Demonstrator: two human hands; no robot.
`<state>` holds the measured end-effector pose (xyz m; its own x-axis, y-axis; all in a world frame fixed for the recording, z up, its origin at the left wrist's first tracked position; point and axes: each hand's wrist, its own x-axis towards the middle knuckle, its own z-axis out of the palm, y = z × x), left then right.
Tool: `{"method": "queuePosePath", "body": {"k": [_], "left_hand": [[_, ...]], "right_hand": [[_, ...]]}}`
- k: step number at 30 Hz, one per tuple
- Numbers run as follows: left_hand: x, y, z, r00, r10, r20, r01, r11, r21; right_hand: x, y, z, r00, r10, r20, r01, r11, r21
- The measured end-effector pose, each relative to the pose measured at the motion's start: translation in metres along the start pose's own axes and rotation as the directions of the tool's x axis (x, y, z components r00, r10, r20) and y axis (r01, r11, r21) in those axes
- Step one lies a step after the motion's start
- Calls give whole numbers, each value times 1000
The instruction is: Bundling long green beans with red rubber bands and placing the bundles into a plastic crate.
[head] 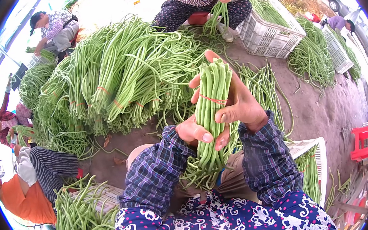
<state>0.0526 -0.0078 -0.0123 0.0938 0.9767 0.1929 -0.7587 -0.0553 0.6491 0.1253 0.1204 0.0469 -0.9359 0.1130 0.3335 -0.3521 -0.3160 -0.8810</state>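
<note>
A bundle of long green yardlong beans [210, 112] stands upright before me, with its cut ends at the top and the loose tails hanging over my lap. A red rubber band [213, 99] circles it near the upper end. My left hand [194, 130] wraps the bundle below the band, thumb across the front. Around the banded part, from the right side, curls my right hand [240, 102], with its thumb on the beans and its fingertips showing on the far left side. The palm sides of both hands are partly hidden by the beans.
Banded bean bundles [124, 74] form a large heap ahead. Loose beans [260, 91] lie on the ground at right. White plastic crates [271, 41] hold beans, one [322, 168] beside my right elbow. Several people sit around. A red stool [364, 143] is far right.
</note>
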Motion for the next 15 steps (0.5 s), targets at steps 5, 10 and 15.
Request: {"method": "queuePosePath", "body": {"k": [5, 10, 15], "left_hand": [[6, -7, 1, 987, 41, 157, -7, 977, -212], [8, -10, 1, 970, 0, 243, 46, 982, -183], [10, -15, 0, 961, -5, 277, 69, 973, -221]], "right_hand": [[-3, -5, 2, 985, -81, -155, 58, 987, -149], [-4, 1, -1, 968, -146, -203, 117, 982, -147], [-2, 8, -10, 961, -209, -184, 172, 965, -199]]}}
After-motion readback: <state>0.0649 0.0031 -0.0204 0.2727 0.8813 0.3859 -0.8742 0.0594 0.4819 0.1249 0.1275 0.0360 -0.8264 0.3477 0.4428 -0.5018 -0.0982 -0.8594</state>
